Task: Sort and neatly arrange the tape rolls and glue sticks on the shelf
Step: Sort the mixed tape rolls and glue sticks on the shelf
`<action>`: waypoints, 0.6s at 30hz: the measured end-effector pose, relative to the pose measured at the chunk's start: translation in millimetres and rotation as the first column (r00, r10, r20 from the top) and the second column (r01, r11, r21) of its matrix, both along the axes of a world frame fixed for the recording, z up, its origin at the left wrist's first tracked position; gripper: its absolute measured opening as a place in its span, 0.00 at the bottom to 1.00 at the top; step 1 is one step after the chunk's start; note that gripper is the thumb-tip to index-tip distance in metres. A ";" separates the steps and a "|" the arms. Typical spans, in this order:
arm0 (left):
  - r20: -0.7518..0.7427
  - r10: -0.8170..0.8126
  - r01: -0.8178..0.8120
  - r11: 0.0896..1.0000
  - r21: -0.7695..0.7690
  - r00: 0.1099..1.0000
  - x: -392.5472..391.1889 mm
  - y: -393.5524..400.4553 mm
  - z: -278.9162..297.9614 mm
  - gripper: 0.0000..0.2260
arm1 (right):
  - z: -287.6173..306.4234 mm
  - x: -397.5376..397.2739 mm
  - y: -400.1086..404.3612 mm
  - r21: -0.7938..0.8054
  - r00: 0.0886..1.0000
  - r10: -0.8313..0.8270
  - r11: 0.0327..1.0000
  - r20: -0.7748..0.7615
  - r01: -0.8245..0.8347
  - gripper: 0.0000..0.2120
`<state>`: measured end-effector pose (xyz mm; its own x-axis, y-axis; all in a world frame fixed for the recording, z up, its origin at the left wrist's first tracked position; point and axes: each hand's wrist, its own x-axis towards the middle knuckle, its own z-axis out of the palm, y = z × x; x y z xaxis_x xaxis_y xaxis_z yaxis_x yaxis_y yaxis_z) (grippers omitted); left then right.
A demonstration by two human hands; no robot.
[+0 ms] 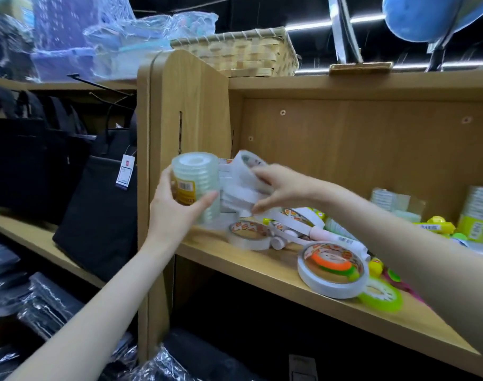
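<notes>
Shelf point(262, 273) runs from centre frame down to lower right, wood, with a side panel point(185, 111) standing at its left end. Loose pile sits on the board right of centre: big white tape roll point(332, 270) near the front edge with orange and green showing through its core, a smaller white roll point(248, 234) lying flat behind it to the left, a green roll point(381, 295) at the front right, and yellow-green glue sticks point(434, 225) further right near the back, partly blurred. Left hand point(174, 207) holds a wrapped stack of clear tape rolls point(197, 185) in centre frame, grip wrapped around it, thumb on the left side and fingers on the right, stack axis roughly upright, yellow barcode label facing the camera. It hovers at the shelf's left corner, just right of the side panel and above the board; can't tell if the base touches. Right hand point(279, 188) is directly right of that stack, grip pinching a stack of white tape rolls point(241, 185) that leans left against or just beside the clear stack; motion blur hides exact contact. Key relation: both stacks are at the left end, pile is to the right and lower, right hand nearer the pile. My read: the clear stack goes down upright into the left corner, white stack beside it; tilt on the white stack is the likely thing to topple.
</notes>
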<state>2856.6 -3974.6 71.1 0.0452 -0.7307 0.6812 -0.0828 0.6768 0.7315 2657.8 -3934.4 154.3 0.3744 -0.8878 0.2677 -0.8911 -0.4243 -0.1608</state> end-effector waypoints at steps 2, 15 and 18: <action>0.034 -0.007 0.005 0.999 0.044 0.999 1.4 -2.0 -9.6 0.36 | -14.6 8.3 -9.3 0.134 0.984 -0.053 0.988 -0.167 0.076 0.14; 0.189 0.311 -0.293 0.949 -0.118 0.932 -21.7 -5.0 -39.0 0.39 | -2.9 -3.1 0.8 0.094 0.987 -0.061 0.993 -0.148 0.075 0.10; 0.262 0.493 -0.321 0.805 -0.498 0.829 -32.7 -3.1 -30.5 0.25 | 10.4 -16.7 2.5 0.142 0.990 -0.025 0.990 0.138 0.005 0.08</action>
<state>2823.9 -3977.7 40.6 -0.0391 -0.3418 0.9390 -0.6203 0.7450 0.2453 2641.1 -3931.9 164.8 0.3286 -0.9255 0.1882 -0.8619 -0.3753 -0.3410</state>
